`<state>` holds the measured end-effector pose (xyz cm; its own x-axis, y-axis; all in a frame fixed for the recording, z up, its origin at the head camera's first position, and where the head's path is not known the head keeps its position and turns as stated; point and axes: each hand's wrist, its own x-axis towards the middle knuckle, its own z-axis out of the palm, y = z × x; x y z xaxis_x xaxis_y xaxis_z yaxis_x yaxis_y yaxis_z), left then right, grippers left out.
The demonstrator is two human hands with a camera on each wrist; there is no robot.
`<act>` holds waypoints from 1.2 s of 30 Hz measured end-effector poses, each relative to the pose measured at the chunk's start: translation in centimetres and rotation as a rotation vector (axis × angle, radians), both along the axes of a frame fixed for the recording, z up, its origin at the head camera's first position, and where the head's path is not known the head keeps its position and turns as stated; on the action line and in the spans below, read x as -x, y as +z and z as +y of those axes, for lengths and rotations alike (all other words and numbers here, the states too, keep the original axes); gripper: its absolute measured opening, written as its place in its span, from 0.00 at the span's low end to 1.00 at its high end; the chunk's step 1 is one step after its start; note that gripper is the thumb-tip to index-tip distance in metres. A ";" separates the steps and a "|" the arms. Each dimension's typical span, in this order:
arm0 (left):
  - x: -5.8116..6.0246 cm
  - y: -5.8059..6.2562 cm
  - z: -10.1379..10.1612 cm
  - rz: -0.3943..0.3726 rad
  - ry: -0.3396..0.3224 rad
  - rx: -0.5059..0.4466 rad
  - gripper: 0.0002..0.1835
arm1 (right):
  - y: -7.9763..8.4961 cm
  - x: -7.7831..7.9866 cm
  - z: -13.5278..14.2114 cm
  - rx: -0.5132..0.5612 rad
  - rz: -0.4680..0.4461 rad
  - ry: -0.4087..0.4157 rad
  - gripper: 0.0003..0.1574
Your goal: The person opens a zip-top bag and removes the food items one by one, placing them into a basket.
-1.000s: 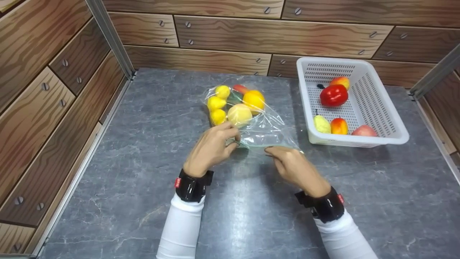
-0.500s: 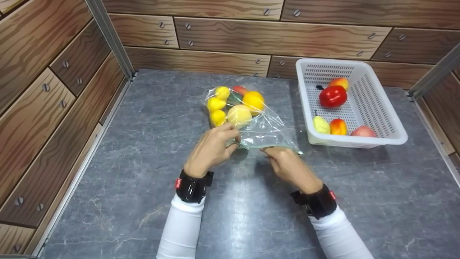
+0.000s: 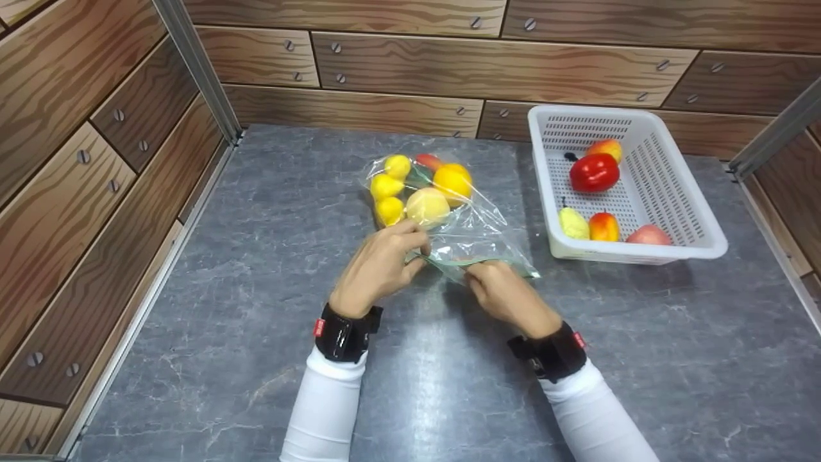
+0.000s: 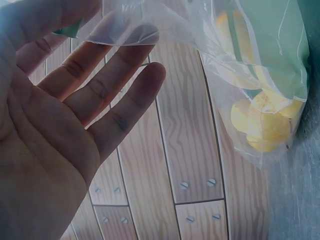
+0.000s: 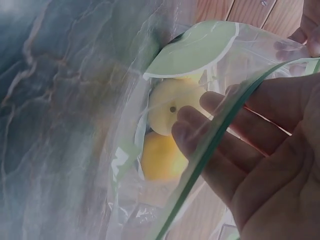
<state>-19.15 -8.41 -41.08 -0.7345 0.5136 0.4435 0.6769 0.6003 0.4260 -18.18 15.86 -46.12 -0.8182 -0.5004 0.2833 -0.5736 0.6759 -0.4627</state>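
Observation:
A clear zip bag [image 3: 471, 247] with a green zip strip [image 5: 220, 127] lies on the grey table, its mouth toward me. Inside are several yellow fruits [image 3: 387, 186], a pale round fruit [image 3: 428, 206], an orange [image 3: 453, 182] and a red item [image 3: 428, 160]. My left hand [image 3: 378, 266] pinches the left end of the mouth; in the left wrist view, film runs between its thumb and fingers [image 4: 142, 90]. My right hand [image 3: 510, 298] grips the zip edge near its middle. In the right wrist view, the strip crosses in front of its fingers.
A white perforated basket [image 3: 702, 215] stands at the right, holding a red bell pepper [image 3: 594, 172], a green pear [image 3: 573, 223], red-yellow fruits [image 3: 604, 226] and a pinkish fruit [image 3: 649, 235]. Wood-patterned walls [image 3: 397, 61] border the table's back and sides.
My right hand has moved left along the zip edge, toward my left hand. The strip now bows and the mouth gapes slightly. My left hand stays in place.

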 end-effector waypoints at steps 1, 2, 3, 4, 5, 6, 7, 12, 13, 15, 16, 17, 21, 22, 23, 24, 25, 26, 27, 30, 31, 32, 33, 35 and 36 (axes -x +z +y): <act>0.0 0.0 0.0 -0.001 0.001 0.002 0.08 | 0.0 0.1 -0.1 0.002 -0.007 0.000 0.09; 0.0 0.0 0.0 -0.001 0.001 0.003 0.08 | 0.0 0.2 -0.2 0.003 -0.012 0.002 0.09; 0.0 0.0 0.0 -0.003 0.001 0.005 0.08 | 0.1 0.3 -0.4 0.005 -0.013 0.005 0.09; -0.1 0.1 0.0 -0.006 0.001 0.008 0.08 | 0.0 0.4 -0.5 0.011 -0.013 0.009 0.10; -0.1 0.1 0.0 -0.009 0.002 0.009 0.08 | 0.1 0.6 -0.6 0.015 -0.014 0.011 0.11; -0.1 0.1 0.0 -0.012 0.001 0.010 0.08 | 0.0 0.7 -0.7 0.018 -0.013 0.012 0.11; 0.0 0.1 0.0 -0.015 0.000 0.011 0.08 | 0.0 0.8 -0.8 0.022 -0.013 0.012 0.12; -0.1 0.0 0.0 -0.022 -0.003 0.010 0.08 | -0.2 1.3 -1.4 0.037 -0.005 0.020 0.15; -0.1 0.0 0.0 -0.020 -0.003 0.011 0.08 | -0.2 1.4 -1.5 0.037 -0.003 0.023 0.16; -0.1 0.0 0.0 -0.019 -0.002 0.013 0.08 | -0.3 1.6 -1.8 0.037 -0.005 0.031 0.18; -0.1 0.0 0.0 -0.018 -0.002 0.014 0.08 | -0.3 1.7 -2.0 0.037 -0.007 0.036 0.20; -0.1 0.0 0.0 -0.018 -0.001 0.014 0.09 | -0.3 1.8 -2.2 0.034 -0.007 0.040 0.22; -0.1 0.0 0.1 -0.023 -0.001 0.013 0.09 | -0.3 2.3 -2.7 0.019 0.002 0.078 0.25; -0.1 0.0 0.1 -0.026 -0.002 0.012 0.09 | -0.2 2.5 -2.9 0.013 0.003 0.089 0.26; -0.1 0.0 0.1 -0.029 -0.003 0.012 0.09 | -0.2 2.6 -3.0 0.007 0.007 0.102 0.27; -0.1 0.0 0.2 -0.032 -0.004 0.011 0.09 | -0.1 2.8 -3.1 0.000 0.012 0.112 0.28; -0.1 0.0 0.2 -0.037 -0.006 0.007 0.09 | -0.1 3.0 -3.3 -0.008 0.021 0.122 0.28; 0.0 0.0 0.2 -0.041 -0.009 0.002 0.10 | -0.1 3.2 -3.4 -0.016 0.036 0.133 0.27; 0.0 0.0 0.2 -0.044 -0.012 -0.001 0.10 | 0.0 3.5 -3.6 -0.026 0.052 0.142 0.25; 0.0 0.0 0.2 -0.051 -0.022 -0.010 0.12 | 0.0 4.1 -4.0 -0.058 0.110 0.165 0.21; 0.0 0.0 0.2 -0.052 -0.025 -0.013 0.12 | -0.1 4.3 -4.2 -0.071 0.127 0.172 0.20; 0.0 0.0 0.2 -0.050 -0.027 -0.012 0.12 | -0.1 4.5 -4.3 -0.084 0.139 0.179 0.20; 0.0 0.0 0.2 -0.050 -0.027 -0.012 0.13 | 0.0 4.6 -4.5 -0.098 0.146 0.182 0.20; 0.0 0.0 0.2 -0.052 -0.029 -0.013 0.13 | 0.0 4.9 -4.8 -0.116 0.154 0.186 0.22; -0.1 0.0 0.2 -0.053 -0.030 -0.014 0.13 | 0.0 5.0 -4.9 -0.124 0.146 0.181 0.24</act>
